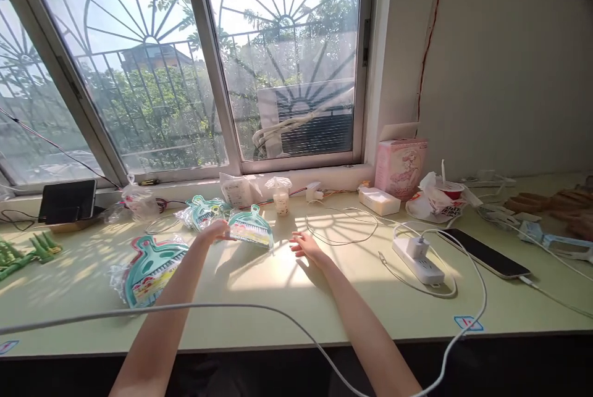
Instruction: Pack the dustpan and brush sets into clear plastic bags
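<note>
bare green desk [259, 298] ahead, left hand [214, 231] grasping packaged dustpan [251, 228], right hand [306, 245] released flat beside.

**Two bare forearms, nothing worn**

Two slim arms are seen entering from the 6 o'clock edge of the view. The left forearm, bare from elbow to wrist, ends in the bare left hand [217, 231] toward 11 o'clock. The right forearm, likewise uncovered, ends in the bare right hand [306, 246] near 12 o'clock. No sleeve, glove, watch, bracelet or ring can be made out on either arm. Both forearms are lit by strong sunlight, and bar-shaped shadows are thrown across them.
</note>
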### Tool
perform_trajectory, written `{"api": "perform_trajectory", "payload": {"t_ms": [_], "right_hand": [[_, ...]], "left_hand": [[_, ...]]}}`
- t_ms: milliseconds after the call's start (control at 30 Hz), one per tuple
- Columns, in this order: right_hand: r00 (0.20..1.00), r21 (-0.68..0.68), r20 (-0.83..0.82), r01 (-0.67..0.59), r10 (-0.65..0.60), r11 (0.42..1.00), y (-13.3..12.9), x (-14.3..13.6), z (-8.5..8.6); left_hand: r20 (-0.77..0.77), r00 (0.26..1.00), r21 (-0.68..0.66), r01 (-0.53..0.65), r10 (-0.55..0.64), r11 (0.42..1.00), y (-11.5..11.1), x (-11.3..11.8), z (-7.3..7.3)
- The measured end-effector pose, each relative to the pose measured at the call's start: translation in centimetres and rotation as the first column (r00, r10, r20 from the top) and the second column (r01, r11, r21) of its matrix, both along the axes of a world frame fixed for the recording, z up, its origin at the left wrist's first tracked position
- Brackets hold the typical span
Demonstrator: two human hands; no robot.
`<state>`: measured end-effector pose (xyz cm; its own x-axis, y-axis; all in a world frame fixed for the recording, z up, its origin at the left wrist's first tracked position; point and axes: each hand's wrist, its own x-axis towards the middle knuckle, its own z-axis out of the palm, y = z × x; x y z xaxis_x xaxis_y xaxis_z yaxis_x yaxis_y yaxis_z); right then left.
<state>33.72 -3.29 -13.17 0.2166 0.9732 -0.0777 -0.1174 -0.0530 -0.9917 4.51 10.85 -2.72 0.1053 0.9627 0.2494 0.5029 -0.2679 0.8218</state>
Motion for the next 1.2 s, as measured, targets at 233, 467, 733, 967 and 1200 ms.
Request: {"api": "perform_trajectory", "payload": {"t_ms": [233, 467, 733, 967, 1200], "right_hand": [[0.997, 0.098, -0.068, 0.055, -0.048, 0.994, -0.8, 0.2, 1.0], [0.886, 0.331, 0.353, 0.181, -0.3, 0.926, -0.2, 1.9, 0.9], [0.449, 0.41, 0.854, -0.268, -0.263, 0.872, -1.2, -0.2, 0.2], [0.363, 0.461, 0.855, -0.207, -0.37, 0.863, -2.3, -0.6, 0.9], [0.601, 0.243, 0.779, -0.031, -0.176, 0.97, -1.0, -0.3, -0.6]], "left_hand": [[0.354, 0.886, -0.384, 0.43, -0.299, 0.817, -4.1, 6.1, -2.5], [0.579, 0.757, -0.25, 0.52, -0.305, 0.817, -4.0, 11.1, -8.2], [0.744, 0.664, -0.179, 0.302, -0.072, 0.936, -4.2, 11.1, -9.4], [0.755, 0.643, -0.116, 0.323, -0.128, 0.939, -5.0, 11.4, -9.7], [0.853, 0.517, -0.111, 0.311, -0.07, 0.944, -5.3, 12.6, -9.8]]}}
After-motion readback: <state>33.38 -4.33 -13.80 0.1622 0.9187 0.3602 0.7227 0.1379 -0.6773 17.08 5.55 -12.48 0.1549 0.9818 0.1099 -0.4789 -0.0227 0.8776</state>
